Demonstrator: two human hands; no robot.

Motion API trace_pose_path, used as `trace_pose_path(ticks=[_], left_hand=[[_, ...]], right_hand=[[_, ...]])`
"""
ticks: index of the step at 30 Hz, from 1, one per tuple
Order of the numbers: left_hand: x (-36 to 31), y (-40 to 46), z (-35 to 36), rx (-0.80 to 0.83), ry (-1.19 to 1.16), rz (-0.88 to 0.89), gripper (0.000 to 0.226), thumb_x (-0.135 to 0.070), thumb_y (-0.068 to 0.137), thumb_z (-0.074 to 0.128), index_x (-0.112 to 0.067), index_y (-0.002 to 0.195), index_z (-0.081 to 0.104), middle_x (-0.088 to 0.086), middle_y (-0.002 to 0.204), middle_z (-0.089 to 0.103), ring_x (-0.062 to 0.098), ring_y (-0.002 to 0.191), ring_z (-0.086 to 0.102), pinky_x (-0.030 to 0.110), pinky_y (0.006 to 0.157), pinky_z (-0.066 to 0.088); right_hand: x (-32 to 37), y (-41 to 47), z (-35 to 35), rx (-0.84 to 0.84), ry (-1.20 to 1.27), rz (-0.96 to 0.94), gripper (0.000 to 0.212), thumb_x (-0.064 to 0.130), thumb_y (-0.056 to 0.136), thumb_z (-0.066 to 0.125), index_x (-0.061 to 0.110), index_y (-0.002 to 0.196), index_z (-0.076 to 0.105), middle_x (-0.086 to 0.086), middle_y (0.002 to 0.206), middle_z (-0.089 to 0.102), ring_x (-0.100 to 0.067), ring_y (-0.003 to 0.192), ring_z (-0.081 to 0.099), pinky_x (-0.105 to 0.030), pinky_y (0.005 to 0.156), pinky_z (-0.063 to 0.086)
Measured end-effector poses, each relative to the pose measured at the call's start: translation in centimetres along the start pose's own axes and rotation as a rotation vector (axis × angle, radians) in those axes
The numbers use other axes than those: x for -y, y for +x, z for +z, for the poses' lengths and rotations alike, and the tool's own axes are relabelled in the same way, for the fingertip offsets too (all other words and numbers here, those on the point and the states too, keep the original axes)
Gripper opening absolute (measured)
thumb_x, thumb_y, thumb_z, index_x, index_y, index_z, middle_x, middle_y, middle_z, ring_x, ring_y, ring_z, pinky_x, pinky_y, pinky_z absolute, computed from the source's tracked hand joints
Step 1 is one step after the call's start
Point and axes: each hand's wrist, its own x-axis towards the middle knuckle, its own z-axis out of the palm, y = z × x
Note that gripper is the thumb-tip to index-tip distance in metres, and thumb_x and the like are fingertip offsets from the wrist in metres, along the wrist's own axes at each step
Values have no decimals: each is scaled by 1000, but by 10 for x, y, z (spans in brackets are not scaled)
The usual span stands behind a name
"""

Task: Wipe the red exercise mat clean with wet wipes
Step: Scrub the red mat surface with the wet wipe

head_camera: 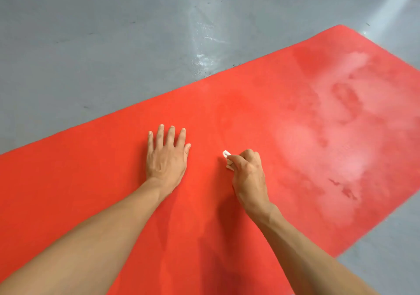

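From the head view, a long red foam exercise mat (227, 117) lies flat on a smooth grey painted floor (91, 44), running slantwise from the lower left of the picture up to a rounded far corner at the upper right. The person's left hand (166, 158) rests palm-down on the mat near its middle, fingers straight and slightly spread — it holds nothing. Just beside it, toward the mat's right end, the right hand (247, 172) is curled into a loose fist, knuckles up, gripping a small crumpled white wet wipe (227, 158); only a scrap of the wipe shows past the thumb and forefinger, and it touches the mat's surface there. Both bare forearms reach in from the lower edge of the picture across the near side of the mat.

Toward the mat's right end the red surface carries pale, cloudy patches with darker streaks among them — the left part looks even in colour. The floor beyond the mat's far edge shows a shiny streak and dark scuff marks.
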Motion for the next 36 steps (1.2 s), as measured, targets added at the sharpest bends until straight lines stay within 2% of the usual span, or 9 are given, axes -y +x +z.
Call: trace_pose_path(ticks=[3, 9, 15, 18, 22, 26, 29, 34, 36], left_hand=[[-45, -53, -9, -60, -165, 117, 52, -39, 104, 39, -14, 146, 59, 15, 146, 59, 39, 145, 45, 58, 122, 32], [-153, -148, -18, -47, -399, 430, 47, -33, 102, 46, -16, 142, 62, 10, 147, 58, 33, 146, 46, 52, 122, 33], [-191, -176, -8, 77, -284, 542, 56, -46, 104, 44, -26, 156, 48, 9, 159, 46, 35, 155, 29, 55, 126, 25], [-191, -178, -8, 84, -260, 541, 57, -48, 103, 43, -27, 156, 48, 9, 159, 46, 34, 156, 28, 55, 126, 24], [-192, -178, -7, 91, -251, 535, 57, -49, 104, 41, -27, 156, 48, 8, 159, 46, 34, 156, 27, 54, 126, 24], [-191, -178, -9, 83, -247, 545, 57, -49, 104, 41, -26, 155, 49, 9, 159, 47, 34, 155, 30, 55, 125, 26], [-192, -178, -9, 98, -238, 545, 57, -50, 104, 40, -27, 156, 49, 8, 159, 47, 34, 155, 30, 55, 125, 26], [-192, -179, -9, 85, -232, 531, 58, -50, 104, 39, -26, 155, 49, 7, 158, 48, 33, 155, 30, 54, 125, 28], [-193, -179, -9, 80, -233, 527, 58, -50, 103, 39, -26, 155, 50, 8, 158, 48, 33, 154, 31, 54, 125, 28]], right_hand=[[-11, -42, -34, -115, -31, 59, 13, 2, 91, 71, 8, 101, 77, -3, 87, 56, -21, 85, 48, -28, 67, 40], [-44, -161, -102, -139, -56, 133, 35, 31, 107, 49, 9, 114, 76, 2, 90, 58, -16, 85, 50, -26, 69, 47], [-102, -168, -129, -41, -246, 1, 36, -3, 84, 78, 8, 119, 74, -4, 96, 60, -23, 88, 53, -23, 74, 43], [-147, -128, -157, -228, -306, 189, 10, 9, 95, 71, 6, 102, 78, -7, 86, 57, -30, 84, 53, -31, 72, 42], [-141, -125, -146, -363, -193, 453, 22, 19, 100, 61, 5, 95, 78, -10, 84, 56, -35, 85, 57, -36, 71, 49], [-89, -172, -126, -177, -104, 210, 13, 19, 98, 67, 9, 97, 76, 0, 86, 56, -15, 85, 48, -17, 76, 37], [-116, -168, -147, -51, -224, 7, 14, 12, 94, 73, 10, 107, 75, -2, 90, 57, -22, 85, 51, -22, 76, 39], [-154, -133, -162, -357, -218, 484, 14, 11, 98, 66, 4, 97, 78, -8, 83, 51, -37, 89, 55, -25, 74, 32], [-125, -143, -144, -380, -191, 504, 11, 7, 96, 68, 7, 100, 78, -4, 83, 48, -36, 87, 55, -24, 73, 34]])
